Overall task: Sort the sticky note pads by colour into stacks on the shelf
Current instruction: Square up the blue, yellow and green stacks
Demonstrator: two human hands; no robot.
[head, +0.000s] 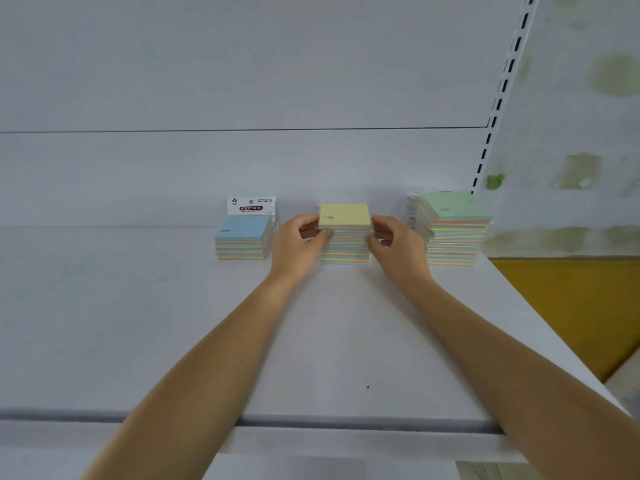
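Three stacks of sticky note pads stand at the back of the white shelf [173, 323]. The blue-topped stack [242, 237] is on the left, with a "STICKY NOTE" header card upright behind it. In the middle stands the yellow-topped stack [344, 216]. The taller green-topped stack [453, 230] is on the right, its upper pads slightly askew. My left hand [299, 242] grips the left side of the yellow stack and my right hand [394, 242] grips its right side, fingers pressed on the upper pads.
A slotted upright rail [498, 109] runs up the back wall at the right. Beyond the shelf's right end lies a yellow-brown floor panel [581, 306]. The shelf's front lip [311, 420] crosses under my forearms.
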